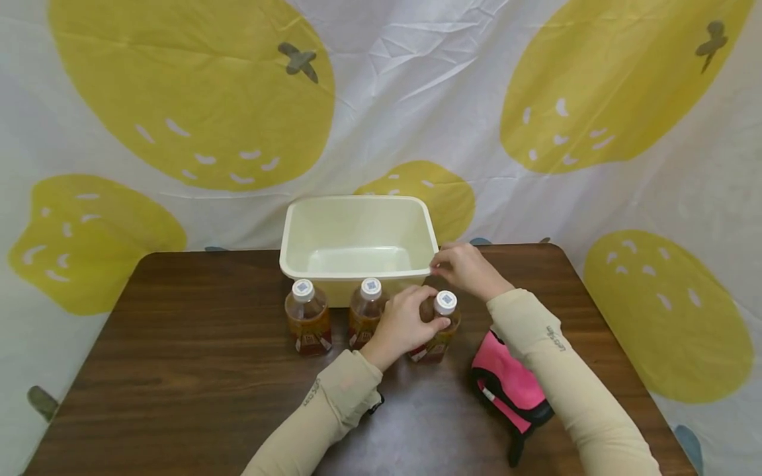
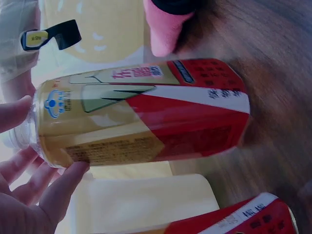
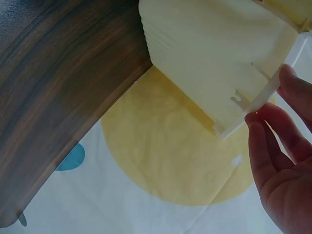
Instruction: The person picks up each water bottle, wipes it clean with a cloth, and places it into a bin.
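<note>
Three drink bottles with white caps and red-and-gold labels stand in a row on the table. My left hand [image 1: 405, 324] grips the rightmost bottle [image 1: 439, 340] around its shoulder, just below the cap. In the left wrist view its label [image 2: 146, 117] fills the middle. The middle bottle [image 1: 362, 327] is partly hidden by that hand, and the left bottle [image 1: 308, 327] stands apart from it. Behind the row is a cream plastic bin [image 1: 357, 274]. My right hand [image 1: 470, 268] pinches the bin's rim [image 3: 267, 92] at its front right corner.
A pink and black fabric pouch [image 1: 518, 373] with a strap lies on the dark wooden table [image 1: 196, 370], under the right forearm. A white cloth [image 1: 238, 218] printed with yellow fruit hangs behind the table's far edge.
</note>
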Motion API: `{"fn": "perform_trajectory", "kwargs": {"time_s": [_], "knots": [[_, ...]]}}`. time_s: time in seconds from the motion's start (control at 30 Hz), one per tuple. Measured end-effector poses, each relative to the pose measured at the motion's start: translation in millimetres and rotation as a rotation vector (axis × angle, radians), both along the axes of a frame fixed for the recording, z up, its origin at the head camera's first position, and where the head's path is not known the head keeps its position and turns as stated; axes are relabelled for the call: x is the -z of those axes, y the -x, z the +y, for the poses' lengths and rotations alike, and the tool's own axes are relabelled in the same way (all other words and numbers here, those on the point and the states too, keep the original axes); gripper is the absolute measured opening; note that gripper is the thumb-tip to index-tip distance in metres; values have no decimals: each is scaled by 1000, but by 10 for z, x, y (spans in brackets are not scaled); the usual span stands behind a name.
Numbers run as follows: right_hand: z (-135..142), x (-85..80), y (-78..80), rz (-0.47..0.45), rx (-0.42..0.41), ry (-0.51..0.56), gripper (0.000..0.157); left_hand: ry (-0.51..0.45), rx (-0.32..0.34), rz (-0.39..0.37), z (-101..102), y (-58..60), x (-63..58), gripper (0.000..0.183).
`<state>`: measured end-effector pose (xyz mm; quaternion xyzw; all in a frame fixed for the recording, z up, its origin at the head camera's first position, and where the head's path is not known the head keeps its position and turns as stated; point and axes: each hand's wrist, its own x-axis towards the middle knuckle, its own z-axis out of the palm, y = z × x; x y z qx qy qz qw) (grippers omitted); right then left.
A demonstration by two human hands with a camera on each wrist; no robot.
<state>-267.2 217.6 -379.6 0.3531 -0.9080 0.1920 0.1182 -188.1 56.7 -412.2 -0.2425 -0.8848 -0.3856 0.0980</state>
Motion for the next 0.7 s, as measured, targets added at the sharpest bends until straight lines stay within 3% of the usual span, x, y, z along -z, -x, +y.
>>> {"fn": "perform_trajectory", "kwargs": {"time_s": [0.17,0.3,0.47,0.7], "knots": [[-9,-2,23,-12,10,5,4,10,26,16,-13,1,-52,38],[-10,-3,42,-37,28,12,6,4,58,41,-53,-15,-188,36],[-2,-28,54,-83,73,7,6,0,110,61,-158,-40,-457,34],[-1,-72,48,-178,112,13,3,-49,185,34,-358,-93,-936,34]]}}
